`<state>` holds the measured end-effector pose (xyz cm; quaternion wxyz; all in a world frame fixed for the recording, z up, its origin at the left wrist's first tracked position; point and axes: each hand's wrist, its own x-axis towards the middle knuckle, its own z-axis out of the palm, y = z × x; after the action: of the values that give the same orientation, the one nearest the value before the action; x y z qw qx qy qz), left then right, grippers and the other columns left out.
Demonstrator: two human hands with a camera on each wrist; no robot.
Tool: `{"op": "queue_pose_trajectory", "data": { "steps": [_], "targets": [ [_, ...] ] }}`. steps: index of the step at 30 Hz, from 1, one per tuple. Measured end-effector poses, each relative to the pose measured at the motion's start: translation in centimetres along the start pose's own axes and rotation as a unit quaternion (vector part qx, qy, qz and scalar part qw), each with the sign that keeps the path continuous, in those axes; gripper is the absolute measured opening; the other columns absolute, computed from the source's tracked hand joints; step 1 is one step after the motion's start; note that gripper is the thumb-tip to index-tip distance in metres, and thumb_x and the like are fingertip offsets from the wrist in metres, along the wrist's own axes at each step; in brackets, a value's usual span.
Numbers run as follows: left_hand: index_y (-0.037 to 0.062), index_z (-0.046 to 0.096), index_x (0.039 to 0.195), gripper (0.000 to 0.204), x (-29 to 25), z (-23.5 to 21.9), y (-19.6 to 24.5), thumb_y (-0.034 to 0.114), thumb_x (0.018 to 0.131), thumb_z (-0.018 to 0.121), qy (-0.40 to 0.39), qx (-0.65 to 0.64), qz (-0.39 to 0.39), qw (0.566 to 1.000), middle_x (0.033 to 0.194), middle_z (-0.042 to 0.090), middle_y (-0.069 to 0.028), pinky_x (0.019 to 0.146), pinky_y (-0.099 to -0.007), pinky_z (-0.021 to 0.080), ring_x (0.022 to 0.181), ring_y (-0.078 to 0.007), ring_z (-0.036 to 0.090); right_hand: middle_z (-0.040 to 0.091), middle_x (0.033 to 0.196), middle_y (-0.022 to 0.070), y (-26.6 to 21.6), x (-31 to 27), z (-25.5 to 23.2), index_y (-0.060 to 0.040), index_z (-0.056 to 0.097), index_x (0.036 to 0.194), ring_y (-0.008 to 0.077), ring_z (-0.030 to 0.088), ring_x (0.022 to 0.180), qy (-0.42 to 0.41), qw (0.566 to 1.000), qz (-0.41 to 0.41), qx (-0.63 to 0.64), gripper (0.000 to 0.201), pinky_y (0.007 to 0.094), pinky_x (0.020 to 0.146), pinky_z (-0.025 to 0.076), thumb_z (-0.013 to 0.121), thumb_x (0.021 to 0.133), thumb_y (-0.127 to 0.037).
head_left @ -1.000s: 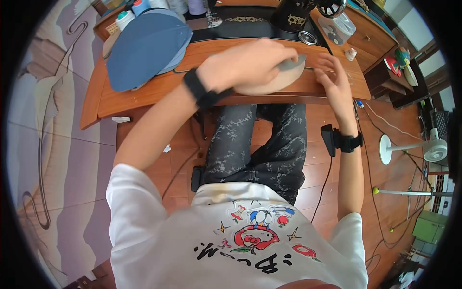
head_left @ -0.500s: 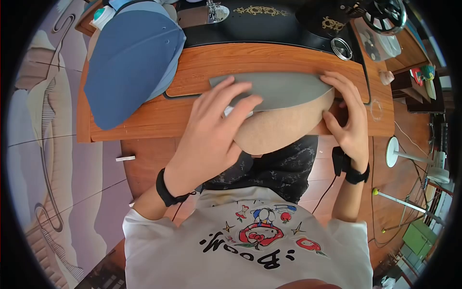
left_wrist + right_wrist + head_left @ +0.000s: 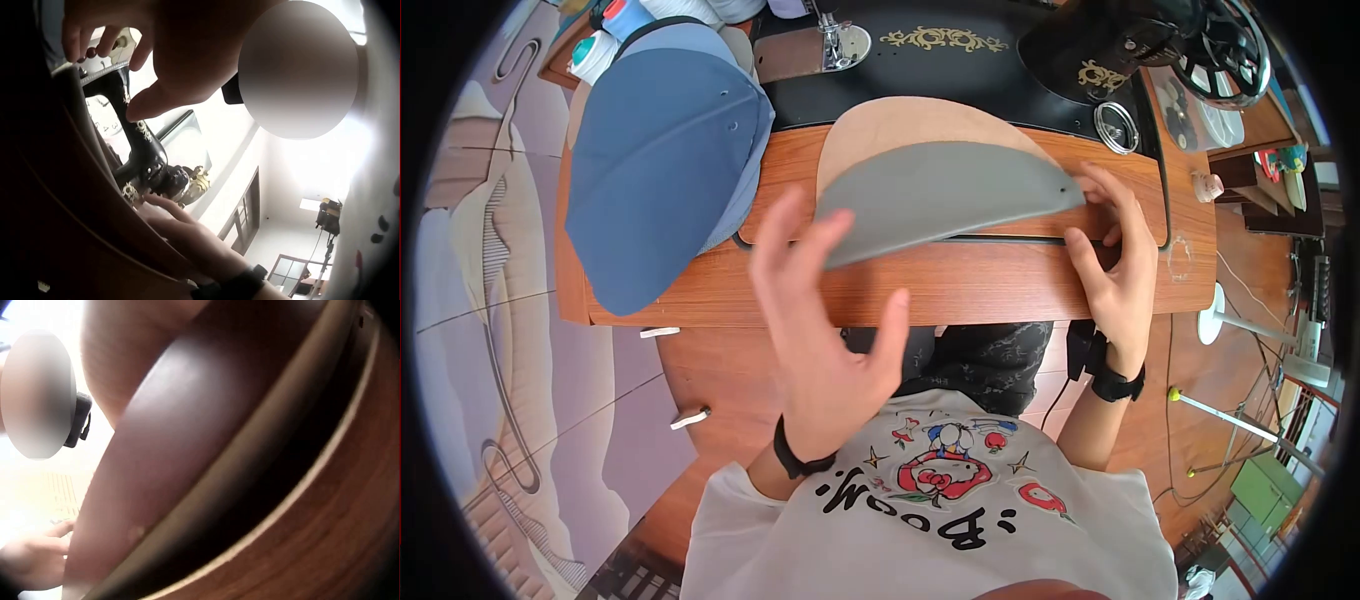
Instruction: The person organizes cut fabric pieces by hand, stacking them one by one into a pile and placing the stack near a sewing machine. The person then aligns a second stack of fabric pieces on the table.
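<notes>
A half-moon cap piece lies on the wooden sewing table, with a grey panel (image 3: 945, 195) in front and a beige panel (image 3: 930, 118) behind. The grey panel has a small dark hole near its right tip. My left hand (image 3: 825, 330) is at its left end, fingers spread and thumb held apart, blurred by motion. At the right tip, the fingertips of my right hand (image 3: 1125, 265) touch or nearly touch the edge, its thumb lower and apart. In the left wrist view, the left hand (image 3: 169, 56) has spread fingers.
Blue caps (image 3: 665, 160) are piled at the table's left. Behind stands a black sewing machine (image 3: 1080, 50) with a handwheel; a small round metal-rimmed disc (image 3: 1116, 128) lies by it. Thread spools (image 3: 595, 55) stand at the back left. The table's front edge (image 3: 960, 322) is above my lap.
The cap piece has turned over and moved back on the table: grey now faces front, beige behind. My left hand has come off it; my right hand stays at its right tip.
</notes>
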<state>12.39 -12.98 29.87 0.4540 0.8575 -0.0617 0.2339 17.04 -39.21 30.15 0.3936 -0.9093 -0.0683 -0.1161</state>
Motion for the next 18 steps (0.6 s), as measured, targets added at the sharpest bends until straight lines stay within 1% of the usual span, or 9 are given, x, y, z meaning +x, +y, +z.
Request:
{"op": "queue_pose_trajectory", "data": {
  "steps": [2,3,4,6,8,10,12,15,18],
  "targets": [
    [0.0043,0.054,0.135,0.059,-0.3,0.0,-0.1,0.002,0.08,0.073,-0.072,0.026,0.01,0.997,0.154,0.035,-0.024,0.102,-0.0447,0.042,0.136,-0.0394,0.043,0.066,0.101,0.0068,-0.4,0.2,0.0,-0.008,0.069,0.12,0.0204,0.059,0.091,-0.017,0.999,0.003,-0.04,0.043,0.0298,0.072,0.045,0.07,0.078,0.0],
    [0.0058,0.062,0.126,0.048,-0.3,-0.1,-0.1,0.003,0.08,0.074,-0.079,0.021,-0.022,0.996,0.15,0.041,-0.0215,0.105,-0.0455,0.042,0.135,-0.0387,0.045,0.066,0.101,0.0068,-0.3,0.2,-0.1,-0.008,0.069,0.12,0.0204,0.059,0.091,-0.022,0.999,-0.002,-0.039,0.043,0.0298,0.072,0.045,0.07,0.078,0.0],
    [0.0058,0.062,0.126,0.048,-0.1,-0.4,-0.3,0.003,0.08,0.074,-0.072,0.026,-0.026,0.997,0.15,0.041,-0.0215,0.105,-0.0455,0.042,0.135,-0.0387,0.045,0.063,0.093,0.0065,-0.1,-0.1,-0.2,-0.007,0.071,0.113,0.0196,0.056,0.084,-0.022,0.999,0.006,-0.035,0.037,0.0297,0.071,0.044,0.068,0.077,0.002],
    [0.0064,0.068,0.116,0.036,0.3,-1.8,-0.8,0.004,0.08,0.075,-0.154,0.012,-0.042,0.987,0.142,0.051,-0.018,0.104,-0.0451,0.046,0.128,-0.0378,0.053,0.053,0.079,0.0049,-0.4,-0.4,-0.1,-0.0037,0.071,0.099,0.0174,0.048,0.071,-0.008,1.0,0.013,-0.005,0.025,0.0288,0.067,0.041,0.064,0.077,0.004],
    [0.0044,0.07,0.107,0.027,1.9,-4.0,-0.7,0.001,0.08,0.074,-0.105,0.021,-0.032,0.994,0.128,0.063,-0.0163,0.097,-0.0426,0.051,0.116,-0.0368,0.063,0.05,0.077,0.0045,0.0,-0.8,-0.6,-0.0013,0.068,0.093,0.0151,0.045,0.068,-0.021,1.0,0.019,0.011,0.019,0.0277,0.062,0.036,0.06,0.076,0.005],
    [0.0041,0.07,0.11,0.031,3.8,-7.2,-2.1,0.001,0.079,0.074,-0.031,0.131,0.012,0.991,0.128,0.063,-0.0176,0.098,-0.0425,0.051,0.117,-0.0367,0.063,0.048,0.074,0.0037,0.6,-1.1,-1.1,-0.0003,0.065,0.087,0.0131,0.041,0.065,-0.026,0.998,0.035,0.035,0.014,0.0272,0.06,0.031,0.057,0.077,0.005],
    [0.006,0.068,0.117,0.038,5.7,-10.5,-2.5,0.002,0.079,0.076,0.012,0.27,0.015,0.963,0.131,0.063,-0.0161,0.098,-0.0428,0.051,0.118,-0.0364,0.063,0.048,0.072,0.0038,0.5,-1.1,-1.0,0.0003,0.063,0.083,0.0125,0.04,0.063,-0.02,0.998,0.037,0.047,0.011,0.0281,0.058,0.029,0.055,0.078,0.005],
    [0.0091,0.066,0.123,0.044,7.4,-13.1,-4.0,0.006,0.081,0.077,-0.006,0.353,-0.03,0.935,0.133,0.063,-0.0137,0.097,-0.0422,0.052,0.118,-0.0363,0.063,0.048,0.07,0.0046,1.4,-1.3,-1.2,0.0018,0.059,0.078,0.0128,0.041,0.063,-0.001,0.999,0.021,0.044,0.009,0.0288,0.058,0.027,0.051,0.081,0.005],
    [0.0107,0.064,0.128,0.047,8.9,-14.1,-5.1,0.006,0.083,0.075,-0.011,0.316,-0.07,0.946,0.136,0.062,-0.0128,0.106,-0.0429,0.046,0.125,-0.0343,0.06,0.05,0.071,0.0045,1.7,-1.4,-1.3,0.0016,0.06,0.079,0.0129,0.041,0.063,0.004,0.998,0.025,0.05,0.01,0.0289,0.058,0.027,0.051,0.082,0.005]
  ]
}}
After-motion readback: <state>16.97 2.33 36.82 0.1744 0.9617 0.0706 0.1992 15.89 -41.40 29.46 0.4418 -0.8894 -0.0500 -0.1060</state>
